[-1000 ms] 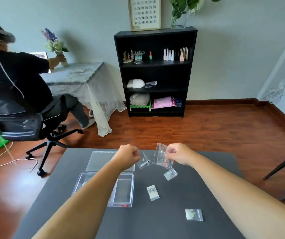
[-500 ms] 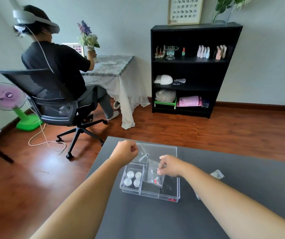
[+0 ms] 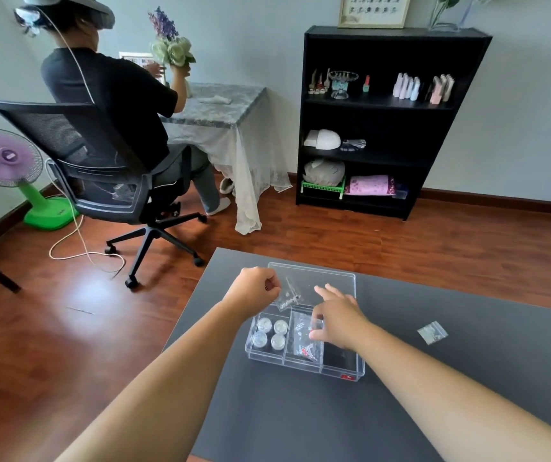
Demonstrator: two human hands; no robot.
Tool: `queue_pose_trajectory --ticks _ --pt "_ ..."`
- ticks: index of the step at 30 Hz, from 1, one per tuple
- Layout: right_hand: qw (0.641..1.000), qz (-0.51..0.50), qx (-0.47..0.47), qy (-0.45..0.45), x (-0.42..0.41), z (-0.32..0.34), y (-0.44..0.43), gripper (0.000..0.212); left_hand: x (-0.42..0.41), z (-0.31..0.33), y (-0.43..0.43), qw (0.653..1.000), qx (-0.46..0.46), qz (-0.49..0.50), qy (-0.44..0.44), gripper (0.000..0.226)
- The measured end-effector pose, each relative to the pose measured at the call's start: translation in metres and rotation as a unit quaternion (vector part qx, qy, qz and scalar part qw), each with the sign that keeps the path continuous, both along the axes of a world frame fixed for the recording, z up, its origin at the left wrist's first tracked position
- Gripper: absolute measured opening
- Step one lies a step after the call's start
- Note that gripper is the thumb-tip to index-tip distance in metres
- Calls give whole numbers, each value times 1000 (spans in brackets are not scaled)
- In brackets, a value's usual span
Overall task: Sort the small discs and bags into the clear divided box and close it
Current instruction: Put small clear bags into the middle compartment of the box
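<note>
Nearest: dark surface point(image 3: 300, 421), both forearms reaching forward over it.

Right hand point(image 3: 337, 323): fingers spread and loosened, fingertips point(image 3: 314, 333) resting on or just off a clear bag point(image 3: 305, 338) with red and white bits. The bag lies under the hand in the middle compartment of the clear divided box point(image 3: 354, 370). Whether the fingers pinch the bag or have let go: cannot tell; reads as a release.

Just left of that hand, left compartment: four small discs point(image 3: 271, 333), two by two, upright, touching or nearly so.

Compartment under the right wrist: looks bare, partly hidden.

Well out to the right of the right hand: one more small bag point(image 3: 432, 332) lying flat on the surface, apart from the box.

Left hand point(image 3: 256, 290): clenched, pinching the top edge of a second clear bag point(image 3: 287, 298), which hangs tilted over the box's far edge. Beyond both hands: the lid point(image 3: 334, 278), laid open and flat.

Judgement, step in hand: seating bags in the box. To do it well:
- press the red-bit bag flat, corners below the rim, so the lid can shut;
- lift the right hand straight up to avoid dragging the bag out;
- lower the left-hand bag into a free compartment, clear of the discs;
- the stray bag remains to be fetched before closing.
</note>
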State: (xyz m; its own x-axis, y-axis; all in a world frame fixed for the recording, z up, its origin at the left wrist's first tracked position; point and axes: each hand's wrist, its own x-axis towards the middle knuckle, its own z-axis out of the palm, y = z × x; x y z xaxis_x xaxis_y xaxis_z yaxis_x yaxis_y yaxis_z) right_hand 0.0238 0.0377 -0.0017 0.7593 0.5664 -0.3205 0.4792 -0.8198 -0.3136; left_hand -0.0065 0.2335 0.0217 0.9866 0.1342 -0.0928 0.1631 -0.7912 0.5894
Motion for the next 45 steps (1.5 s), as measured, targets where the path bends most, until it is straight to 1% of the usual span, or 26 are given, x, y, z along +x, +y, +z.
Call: queue_pose_trajectory --ticks 3,5,7,9,11,14,17,19,22,25,27,29,31,33,34,37,39,42,45 --pt "995 10 53 -81 2 7 -3 23 -1 -2 1 1000 -6 8 -4 10" --pt "993 20 56 -101 2 9 -2 16 -2 -3 1 1000 -10 13 -11 10" --pt "996 31 14 -88 -3 7 1 14 -4 -3 1 1000 -15 19 -18 11" --pt "995 37 -43 -78 -7 -1 5 17 -6 -4 2 999 -19 27 -24 10" --pt "994 27 -78 -71 -9 -9 9 17 -9 -6 3 999 -23 34 -26 10" --pt "994 2 -92 -60 -11 -16 16 11 -15 -10 4 999 -23 39 -21 10" --pt "993 -1 -101 -54 -12 -22 19 11 -19 -14 3 999 -21 37 -10 11" --pt "996 -3 -79 -44 -11 -22 16 10 -19 -14 0 999 -18 28 -2 11" --pt "1000 -23 15 -14 -6 -13 6 6 -16 -12 -6 1000 -13 3 9 12" --pt "995 -38 86 -7 0 0 -11 8 -11 -8 -16 999 -2 -29 36 10" --pt "993 -50 109 -1 1 5 -24 11 -8 -9 -25 995 4 -61 76 10" --pt "991 -61 122 11 0 6 -37 14 -7 -14 -36 989 41 -94 111 11" --pt "990 -61 127 23 -3 3 -46 15 -5 -20 -44 982 86 -111 126 11" --pt "990 -57 124 35 -5 2 -51 23 -4 -26 -51 974 132 -124 135 14" --pt "991 -54 117 43 -6 1 -52 31 -4 -29 -53 971 153 -129 134 20" --pt "994 -39 90 54 -7 0 -55 57 -5 -36 -55 971 176 -127 101 32" --pt "995 -34 81 55 -8 -1 -57 67 -7 -41 -56 975 177 -123 55 35" --pt "995 -32 85 52 -7 -3 -59 68 -11 -45 -55 976 179 -122 -7 34" --pt "994 -35 88 52 -4 -6 -61 66 -14 -46 -55 965 220 -133 -48 22"
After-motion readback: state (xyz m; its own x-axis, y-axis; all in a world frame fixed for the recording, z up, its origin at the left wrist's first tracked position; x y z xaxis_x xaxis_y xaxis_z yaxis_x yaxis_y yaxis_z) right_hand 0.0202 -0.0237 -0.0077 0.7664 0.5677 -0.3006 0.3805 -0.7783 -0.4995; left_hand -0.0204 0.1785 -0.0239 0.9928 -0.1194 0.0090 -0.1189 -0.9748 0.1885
